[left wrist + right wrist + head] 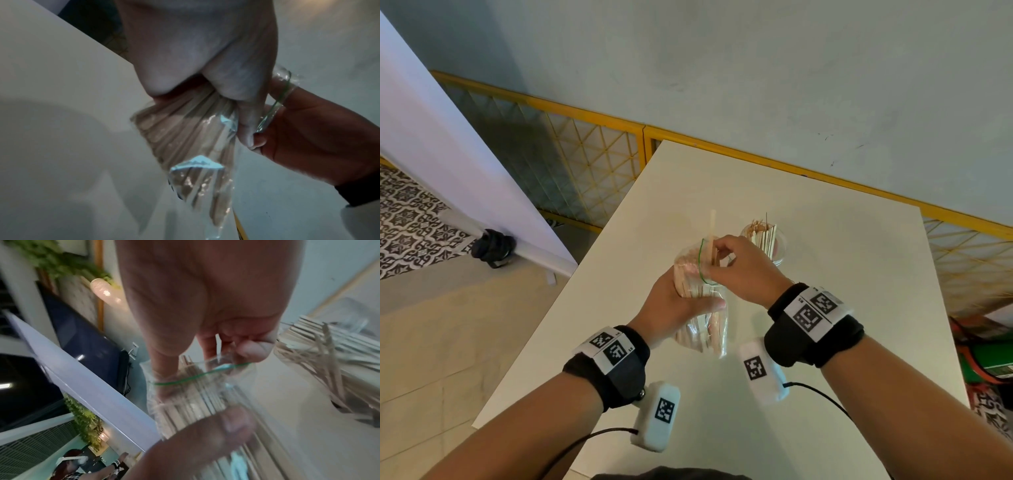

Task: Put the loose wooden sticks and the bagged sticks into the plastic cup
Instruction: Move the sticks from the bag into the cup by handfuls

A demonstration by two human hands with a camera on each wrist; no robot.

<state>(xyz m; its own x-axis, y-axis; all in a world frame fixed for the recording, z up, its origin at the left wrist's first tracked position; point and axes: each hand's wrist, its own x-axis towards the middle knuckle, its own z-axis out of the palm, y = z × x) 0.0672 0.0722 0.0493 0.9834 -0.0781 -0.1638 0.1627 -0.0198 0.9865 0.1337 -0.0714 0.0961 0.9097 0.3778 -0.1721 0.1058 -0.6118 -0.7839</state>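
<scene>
Bag of sticks (700,308): my left hand (674,308) grips it upright to steady it, my right hand (739,267) pinches one stick (711,240) at its mouth, cup (767,240) behind on the worktop (825,308).

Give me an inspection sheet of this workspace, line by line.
Surface: white table, bare around the work.
Job's things: clear bag of sticks held above the table; one stick pokes from its mouth; plastic cup behind, already holding sticks.
Clutter: nothing seen.
Hands: left hand grips the bag's middle; right hand pinches at the bag's mouth.
Cables: black wrist-camera leads hang over the table.
Surroundings: yellow lattice fence, patterned floor.
</scene>
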